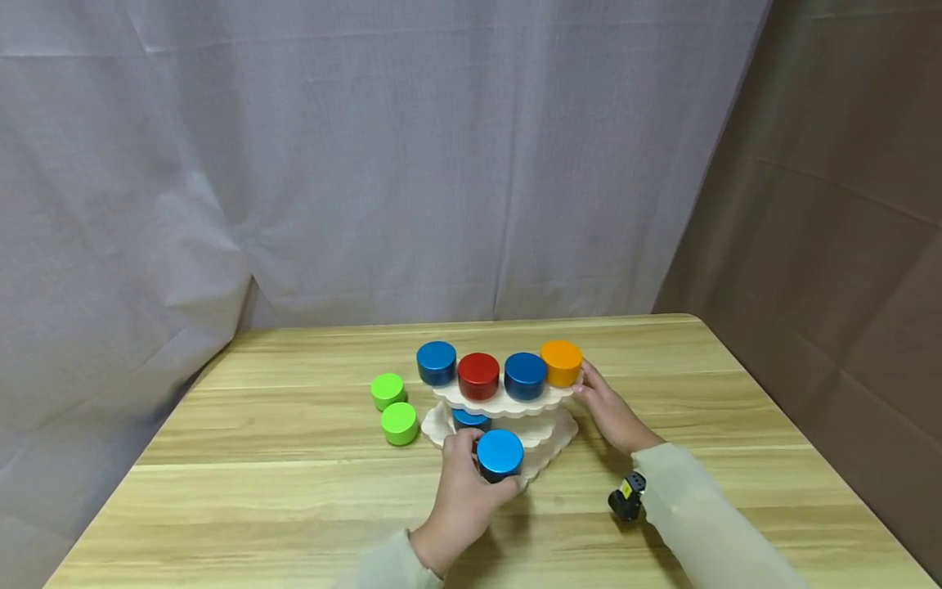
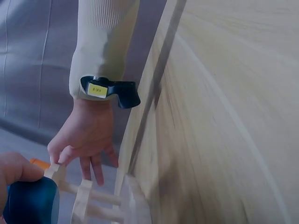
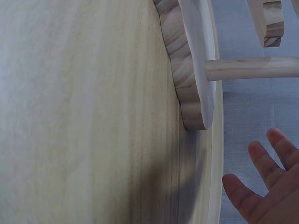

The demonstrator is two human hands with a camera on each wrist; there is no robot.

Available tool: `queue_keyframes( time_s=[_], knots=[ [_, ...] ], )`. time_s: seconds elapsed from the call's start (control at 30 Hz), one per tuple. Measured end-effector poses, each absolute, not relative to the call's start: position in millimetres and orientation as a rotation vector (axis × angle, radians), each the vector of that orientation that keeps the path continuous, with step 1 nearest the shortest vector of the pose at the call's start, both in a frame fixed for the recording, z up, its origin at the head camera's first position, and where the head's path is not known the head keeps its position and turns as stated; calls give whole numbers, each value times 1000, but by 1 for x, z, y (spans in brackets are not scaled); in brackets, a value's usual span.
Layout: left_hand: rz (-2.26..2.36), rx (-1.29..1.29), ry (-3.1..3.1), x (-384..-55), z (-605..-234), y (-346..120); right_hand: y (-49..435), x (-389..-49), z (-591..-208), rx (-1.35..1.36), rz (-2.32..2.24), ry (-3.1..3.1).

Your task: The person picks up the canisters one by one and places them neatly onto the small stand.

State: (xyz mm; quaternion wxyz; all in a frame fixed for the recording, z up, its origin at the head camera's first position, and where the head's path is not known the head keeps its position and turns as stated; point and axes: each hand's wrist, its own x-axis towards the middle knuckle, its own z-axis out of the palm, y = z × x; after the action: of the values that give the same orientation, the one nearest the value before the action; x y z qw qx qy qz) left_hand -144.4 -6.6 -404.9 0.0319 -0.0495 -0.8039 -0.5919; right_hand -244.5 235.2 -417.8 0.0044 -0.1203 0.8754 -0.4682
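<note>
Gripping a blue tin [image 1: 500,452], the left hand [image 1: 467,492] is near the wooden stand [image 1: 502,404], whose top edge the right hand [image 1: 611,411] pinches; a left-hand bump or right-hand tilt could spill the loaded tins [image 1: 478,377].

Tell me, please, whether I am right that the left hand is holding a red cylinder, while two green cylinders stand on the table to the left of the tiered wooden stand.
Not quite: the cylinder in the left hand is blue, not red, as the head view shows. Two green cylinders do stand on the table to the left of the tiered wooden stand.
</note>
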Motion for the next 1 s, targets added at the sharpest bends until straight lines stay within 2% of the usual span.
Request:
queue_keyframes(
  time_s=[1.0],
  knots=[
    [-1647, 26, -2343, -151, -416, 43, 235, -242, -416, -463, -1527, 2718]
  ],
)
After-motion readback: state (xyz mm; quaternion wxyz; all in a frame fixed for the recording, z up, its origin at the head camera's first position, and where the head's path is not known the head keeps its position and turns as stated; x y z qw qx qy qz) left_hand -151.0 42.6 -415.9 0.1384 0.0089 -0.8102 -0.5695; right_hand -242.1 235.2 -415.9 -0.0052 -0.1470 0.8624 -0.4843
